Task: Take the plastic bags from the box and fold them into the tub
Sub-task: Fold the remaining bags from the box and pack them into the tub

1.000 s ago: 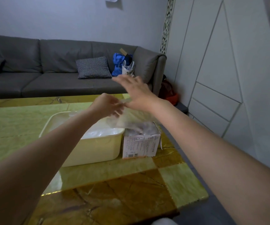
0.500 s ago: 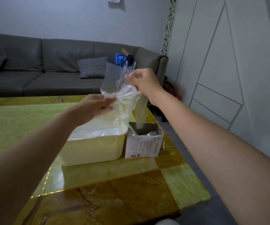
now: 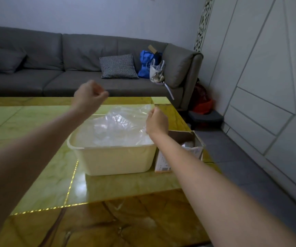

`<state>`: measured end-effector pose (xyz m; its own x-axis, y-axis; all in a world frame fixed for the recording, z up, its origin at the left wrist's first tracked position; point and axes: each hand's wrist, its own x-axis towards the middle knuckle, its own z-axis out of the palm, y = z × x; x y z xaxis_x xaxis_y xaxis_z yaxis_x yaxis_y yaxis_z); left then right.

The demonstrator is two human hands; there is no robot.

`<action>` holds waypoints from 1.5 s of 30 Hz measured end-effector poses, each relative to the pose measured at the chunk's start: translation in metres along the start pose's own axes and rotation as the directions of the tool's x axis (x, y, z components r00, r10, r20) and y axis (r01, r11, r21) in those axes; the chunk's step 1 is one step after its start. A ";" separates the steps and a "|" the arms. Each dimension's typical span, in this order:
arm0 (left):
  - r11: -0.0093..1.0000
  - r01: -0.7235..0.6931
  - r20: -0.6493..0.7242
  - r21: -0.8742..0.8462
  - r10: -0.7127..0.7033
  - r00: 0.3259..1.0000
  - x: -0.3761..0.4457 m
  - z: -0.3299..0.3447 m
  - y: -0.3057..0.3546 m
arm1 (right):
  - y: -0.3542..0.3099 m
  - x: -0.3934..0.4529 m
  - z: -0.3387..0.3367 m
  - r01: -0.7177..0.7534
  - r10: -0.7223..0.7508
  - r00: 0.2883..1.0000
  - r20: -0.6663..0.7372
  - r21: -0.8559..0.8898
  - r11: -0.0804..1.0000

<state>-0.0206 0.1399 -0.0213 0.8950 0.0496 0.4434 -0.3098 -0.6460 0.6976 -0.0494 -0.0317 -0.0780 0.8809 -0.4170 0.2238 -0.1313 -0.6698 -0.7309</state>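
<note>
A clear plastic bag (image 3: 120,122) lies spread over the open top of the cream tub (image 3: 118,161) in the middle of the table. My right hand (image 3: 157,122) pinches the bag's right corner just above the tub's right rim. My left hand (image 3: 90,96) is raised over the tub's far left corner, fingers curled in a pinch on the bag's other corner; the film there is faint. More clear plastic fills the tub. The open cardboard box (image 3: 194,139) stands against the tub's right side, partly behind my right forearm, with crumpled bags (image 3: 191,146) inside.
The tub and box sit on a glossy yellow-green and brown marble table (image 3: 125,193). Behind it runs a grey sofa (image 3: 58,68) with a checked cushion (image 3: 117,66) and a blue bag (image 3: 146,63). White cabinet doors (image 3: 261,86) line the right wall.
The bag was pulled up out of the box, held high between both hands, then stretched wide and lowered over the tub. My hands have moved apart, the left to the far left.
</note>
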 end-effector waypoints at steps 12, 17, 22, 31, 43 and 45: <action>0.756 -0.473 0.805 0.453 -0.119 0.581 -0.031 0.065 -0.009 | -0.022 -0.007 -0.029 0.527 -0.474 0.848 0.238 -0.474 0.705; 0.674 -0.518 0.785 0.528 -0.154 0.600 -0.028 0.065 -0.018 | -0.028 -0.008 -0.006 0.637 -0.090 0.650 0.755 -0.476 0.606; 0.616 -0.546 0.792 0.568 -0.227 0.567 -0.021 0.067 -0.037 | -0.018 -0.002 0.000 0.574 0.109 0.653 0.749 -0.584 0.573; 0.766 -0.347 0.742 0.541 -0.240 0.626 -0.016 0.052 -0.027 | -0.012 0.001 -0.001 0.549 0.149 0.695 0.704 -0.652 0.523; 0.874 -0.476 0.552 0.102 0.349 0.758 -0.047 0.074 0.060 | 0.011 0.008 -0.103 0.261 -0.104 0.952 0.287 -0.589 0.765; 0.841 -0.539 0.660 0.044 0.381 0.648 -0.059 0.088 0.072 | 0.029 0.006 -0.112 0.163 0.062 0.915 0.400 -0.504 0.848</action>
<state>-0.0673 0.0239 -0.0466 0.6738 -0.7163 0.1814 -0.7288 -0.6037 0.3230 -0.0984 -0.1224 -0.0260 0.9792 -0.1774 -0.0984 -0.1973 -0.9458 -0.2580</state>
